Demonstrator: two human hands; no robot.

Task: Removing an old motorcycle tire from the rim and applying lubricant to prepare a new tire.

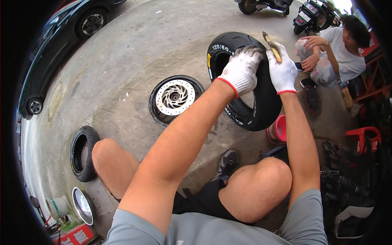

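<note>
Tyre (pixel 267 94) not on wheel (pixel 175 97), which looks bare; L hand (pixel 241 71) clamped on tyre, R hand (pixel 283 71) on brush (pixel 273 50); brushing prob. unfinished.

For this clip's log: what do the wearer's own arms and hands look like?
The left hand and right hand wear white knit gloves with red cuffs; dark smudges mark the left glove's fingers. Grey short sleeves leave both forearms uncovered.

White characters (pixel 222 49) mark the tyre (pixel 268 98) near its yellow label (pixel 209 60); a scooter's (pixel 319 19) plate (pixel 304 16) and a red box (pixel 79 236) carry print.
</note>
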